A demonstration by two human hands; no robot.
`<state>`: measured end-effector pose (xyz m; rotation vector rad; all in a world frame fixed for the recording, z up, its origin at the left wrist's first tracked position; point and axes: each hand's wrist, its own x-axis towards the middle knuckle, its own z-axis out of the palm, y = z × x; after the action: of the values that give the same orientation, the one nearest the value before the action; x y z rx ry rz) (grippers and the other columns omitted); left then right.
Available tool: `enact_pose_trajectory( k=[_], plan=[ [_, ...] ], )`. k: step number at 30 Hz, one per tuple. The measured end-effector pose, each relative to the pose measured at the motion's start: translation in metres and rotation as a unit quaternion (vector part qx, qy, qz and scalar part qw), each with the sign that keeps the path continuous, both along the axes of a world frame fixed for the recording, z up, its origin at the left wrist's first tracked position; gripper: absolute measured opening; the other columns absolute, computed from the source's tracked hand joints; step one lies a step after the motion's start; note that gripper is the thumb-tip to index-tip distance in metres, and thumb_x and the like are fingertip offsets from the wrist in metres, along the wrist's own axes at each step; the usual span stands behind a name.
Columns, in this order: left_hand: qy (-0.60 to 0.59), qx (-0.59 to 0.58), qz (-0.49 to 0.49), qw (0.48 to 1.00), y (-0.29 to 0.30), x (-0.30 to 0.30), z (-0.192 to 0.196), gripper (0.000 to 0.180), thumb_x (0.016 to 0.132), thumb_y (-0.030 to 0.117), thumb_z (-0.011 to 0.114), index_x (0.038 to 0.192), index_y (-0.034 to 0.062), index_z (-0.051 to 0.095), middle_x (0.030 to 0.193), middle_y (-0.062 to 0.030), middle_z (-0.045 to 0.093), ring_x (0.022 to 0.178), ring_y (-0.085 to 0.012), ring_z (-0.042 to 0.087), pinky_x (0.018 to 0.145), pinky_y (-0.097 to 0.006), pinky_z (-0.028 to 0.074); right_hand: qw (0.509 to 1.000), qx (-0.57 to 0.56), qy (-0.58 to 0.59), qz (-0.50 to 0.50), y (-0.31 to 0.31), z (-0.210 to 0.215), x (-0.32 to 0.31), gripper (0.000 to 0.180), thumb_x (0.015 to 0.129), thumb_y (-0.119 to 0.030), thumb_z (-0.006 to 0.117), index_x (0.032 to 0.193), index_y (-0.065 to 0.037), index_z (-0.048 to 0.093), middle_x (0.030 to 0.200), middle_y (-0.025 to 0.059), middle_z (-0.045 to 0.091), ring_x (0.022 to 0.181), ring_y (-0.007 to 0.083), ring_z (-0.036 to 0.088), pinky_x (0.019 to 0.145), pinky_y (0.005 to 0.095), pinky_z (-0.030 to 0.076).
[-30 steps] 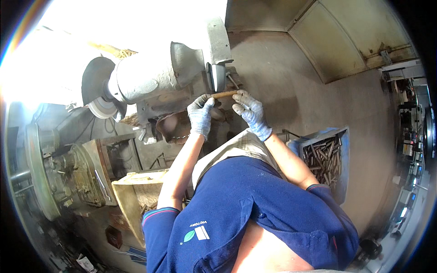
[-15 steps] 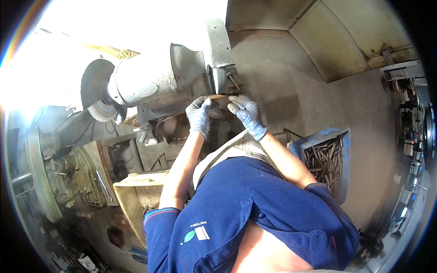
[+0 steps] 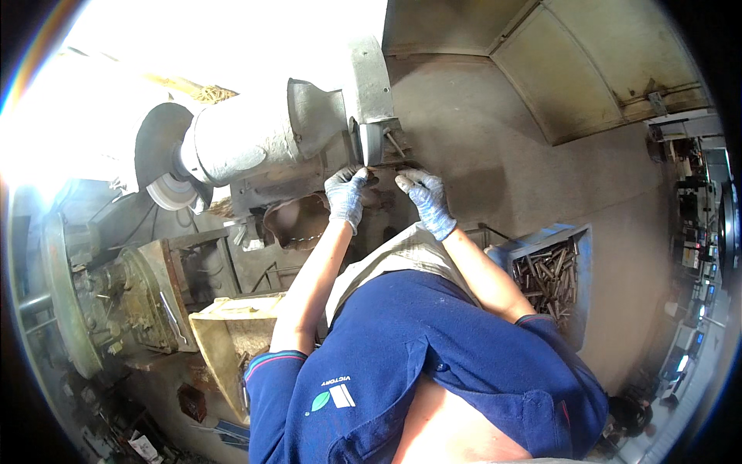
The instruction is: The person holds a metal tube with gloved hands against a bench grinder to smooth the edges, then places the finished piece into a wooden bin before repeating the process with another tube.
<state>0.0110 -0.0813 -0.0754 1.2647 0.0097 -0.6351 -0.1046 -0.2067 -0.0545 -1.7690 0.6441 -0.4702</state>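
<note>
Head view: 2 gloved hands (image 3: 345, 195) (image 3: 429, 201), slightly apart, near the grinding wheel (image 3: 372, 145), any grip indiscernible.

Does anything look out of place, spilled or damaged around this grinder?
Nothing spilled or broken stands out around the double-wheel grinder. The gloved left hand and right hand look darker toward their tips, perhaps from grime. The metal rods in the blue crate lie jumbled, pointing every which way.
</note>
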Motion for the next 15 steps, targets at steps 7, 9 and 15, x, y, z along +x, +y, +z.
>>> enact_pose_trajectory(
  k=[7, 9, 15],
  plan=[
    [-0.024, 0.058, 0.012, 0.998, 0.025, 0.019, -0.015, 0.007, 0.085, 0.004, 0.06, 0.085, -0.0012, 0.065, 0.076, -0.0093, 0.067, 0.065, -0.0153, 0.062, 0.061, -0.028, 0.05, 0.992, 0.123, -0.003, 0.036, 0.022, 0.011, 0.017, 0.03, 0.08, -0.023, 0.07, 0.1, -0.001, 0.068, 0.095, 0.0071, 0.067, 0.086, 0.0127, 0.06, 0.079, 0.0268, 0.046],
    [-0.014, 0.055, 0.018, 0.998, 0.032, 0.019, -0.009, 0.008, 0.086, 0.005, 0.059, 0.087, -0.0006, 0.064, 0.075, -0.0093, 0.067, 0.064, -0.0152, 0.062, 0.06, -0.027, 0.049, 0.989, 0.142, -0.016, 0.038, 0.029, 0.012, 0.022, 0.028, 0.081, -0.019, 0.069, 0.102, -0.001, 0.067, 0.099, 0.0081, 0.067, 0.09, 0.0144, 0.06, 0.084, 0.0278, 0.046],
    [0.014, -0.002, 0.043, 0.999, 0.048, 0.015, 0.032, 0.005, 0.084, 0.004, 0.061, 0.084, -0.0005, 0.064, 0.072, -0.0067, 0.066, 0.064, -0.0119, 0.062, 0.058, -0.024, 0.048, 0.973, 0.206, -0.058, 0.083, 0.035, 0.004, 0.023, 0.034, 0.08, -0.019, 0.071, 0.106, 0.002, 0.064, 0.108, 0.0103, 0.063, 0.101, 0.0154, 0.057, 0.088, 0.0269, 0.045]
  ],
)
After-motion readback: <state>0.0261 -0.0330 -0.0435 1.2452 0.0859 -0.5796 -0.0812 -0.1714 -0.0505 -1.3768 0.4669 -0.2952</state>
